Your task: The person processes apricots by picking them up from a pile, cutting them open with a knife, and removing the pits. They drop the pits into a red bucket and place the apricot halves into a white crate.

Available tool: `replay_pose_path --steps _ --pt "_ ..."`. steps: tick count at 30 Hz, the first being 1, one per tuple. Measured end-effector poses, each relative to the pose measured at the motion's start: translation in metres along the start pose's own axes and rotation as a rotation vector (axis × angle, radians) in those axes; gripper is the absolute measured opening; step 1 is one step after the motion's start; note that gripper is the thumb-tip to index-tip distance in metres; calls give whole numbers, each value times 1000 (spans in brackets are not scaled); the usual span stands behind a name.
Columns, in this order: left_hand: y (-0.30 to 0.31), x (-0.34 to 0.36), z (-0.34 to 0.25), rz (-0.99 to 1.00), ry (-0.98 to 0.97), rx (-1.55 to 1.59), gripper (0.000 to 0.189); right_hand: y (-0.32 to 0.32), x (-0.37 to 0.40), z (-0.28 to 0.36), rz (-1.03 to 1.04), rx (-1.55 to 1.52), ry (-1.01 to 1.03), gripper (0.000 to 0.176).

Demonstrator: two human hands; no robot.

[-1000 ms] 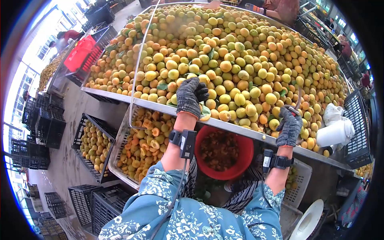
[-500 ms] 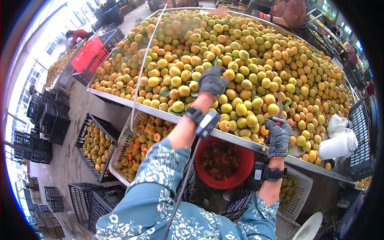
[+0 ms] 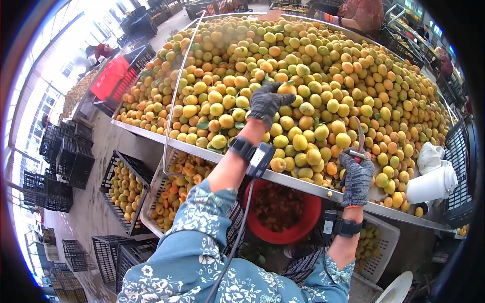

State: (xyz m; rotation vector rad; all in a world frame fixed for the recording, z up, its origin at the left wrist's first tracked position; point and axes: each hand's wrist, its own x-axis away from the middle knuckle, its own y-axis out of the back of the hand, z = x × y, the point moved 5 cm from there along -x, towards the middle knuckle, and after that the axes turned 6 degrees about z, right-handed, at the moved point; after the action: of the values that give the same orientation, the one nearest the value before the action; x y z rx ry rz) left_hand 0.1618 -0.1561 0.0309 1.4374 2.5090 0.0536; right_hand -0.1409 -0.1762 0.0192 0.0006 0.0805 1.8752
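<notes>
An orange apricot [image 3: 287,89] sits high on the heap, just above the middle of the view. The gloved left hand [image 3: 263,105] reaches it from seven o'clock, fingers curled round it and gripping it where it lies among the others. The heap of apricots [image 3: 323,65] (yellow, green and orange mixed) covers a metal table [image 3: 303,184]. At four o'clock of the held fruit, near the table's front edge, the gloved right hand [image 3: 356,174] is closed round the handle of a small knife [image 3: 359,132], blade pointing to twelve. Below the edge, between the forearms, stands a red bucket [image 3: 310,219] of dark scraps. At its nine o'clock a pale crate [image 3: 148,199] holds cut fruit, with a black crate [image 3: 130,162] of whole fruit beyond. A white bundle [image 3: 429,182] rests at three o'clock of the right hand.
</notes>
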Motion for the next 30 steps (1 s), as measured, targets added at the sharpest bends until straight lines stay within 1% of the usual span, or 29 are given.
replay_pose_path --steps 1,3,4,5,7,8,9,11,12,13,15,16,17,19,20,21,22,23,24,25,26,27,29,30 --pt "-2 13 -5 94 1 388 48 -3 0 3 4 -6 0 19" --pt "-3 40 -6 245 -88 594 44 -6 0 8 -17 30 -56 18" --pt "-12 61 -23 358 59 1021 29 -10 1 9 16 58 -70 19" --pt "-12 72 -33 275 -28 919 35 -13 1 8 20 57 -74 19" --pt "-9 92 -57 129 -283 -73 41 -22 -1 3 133 120 -96 22" --pt "-16 92 -32 301 -10 855 49 -25 -2 0 150 141 -50 22" --pt "-17 93 -32 303 -7 858 49 -28 1 4 147 144 -53 22" --pt "-24 98 -29 379 97 1000 56 -36 9 11 159 142 -135 22" --pt "-25 97 -31 375 104 928 61 -38 9 11 158 120 -105 18" --pt "-27 98 -33 378 109 935 61 -39 11 12 153 127 -109 18" --pt "-27 100 -42 289 -27 457 64 -44 20 23 123 -80 -97 19" --pt "-32 103 -42 270 -45 420 67 -47 24 34 124 -116 -42 24" --pt "-37 104 -38 275 -43 431 67 -48 29 47 109 -62 -29 29" --pt "-45 106 -39 267 -147 325 65 -54 32 55 161 -144 133 35" --pt "-48 109 -39 267 -168 322 63 -57 34 57 154 -138 131 35" --pt "-52 111 -41 274 -167 328 63 -60 37 65 140 -72 220 34" --pt "-54 112 -45 265 -227 257 62 -60 39 71 126 -5 309 33" --pt "-56 114 -49 254 -288 187 61 -58 38 69 118 0 307 33" --pt "-56 115 -50 244 -346 98 60 -55 37 63 92 58 287 29" --pt "-58 117 -48 249 -344 104 60 -53 34 55 66 115 265 24" --pt "-60 118 -45 263 -320 104 60 -45 24 42 94 -22 305 13" --pt "-61 119 -44 274 -297 103 59 -36 21 40 92 -19 304 13" --pt "-60 121 -45 280 -267 118 57 -13 16 35 -94 -62 259 13" --pt "-59 121 -45 295 -245 170 61 -1 13 32 -139 -14 153 16"
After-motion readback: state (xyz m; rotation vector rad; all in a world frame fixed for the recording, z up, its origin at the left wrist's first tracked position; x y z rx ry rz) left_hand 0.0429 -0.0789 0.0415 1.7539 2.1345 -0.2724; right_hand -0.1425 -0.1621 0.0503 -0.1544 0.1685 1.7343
